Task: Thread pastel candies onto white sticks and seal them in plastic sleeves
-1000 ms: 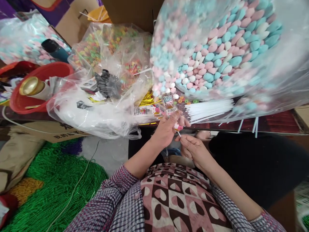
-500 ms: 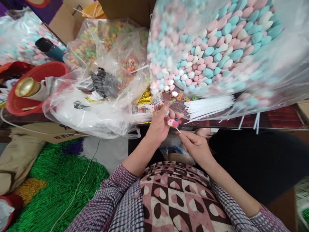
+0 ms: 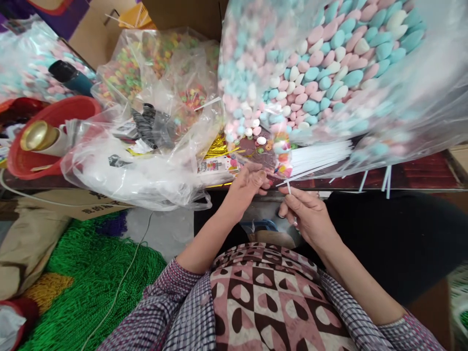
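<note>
My right hand pinches a thin white stick that points up toward a small, blurred, colourful wrapped sweet at the table's front edge. My left hand is just left of it, fingertips curled close to the stick's top. Whether those fingers grip anything is unclear. A bundle of loose white sticks lies on the table right behind my hands. Several loose ring sweets are scattered beside it.
A huge clear bag of pink, blue and white sweets looms over the table. Left of it are a bag of coloured ring sweets, crumpled clear bags and a red basin. Green bead strands lie on the floor.
The wrapped sweet has gone from my left hand's grip up and to the right, over the stick. My right hand rose toward the table edge. The view shifted slightly.
</note>
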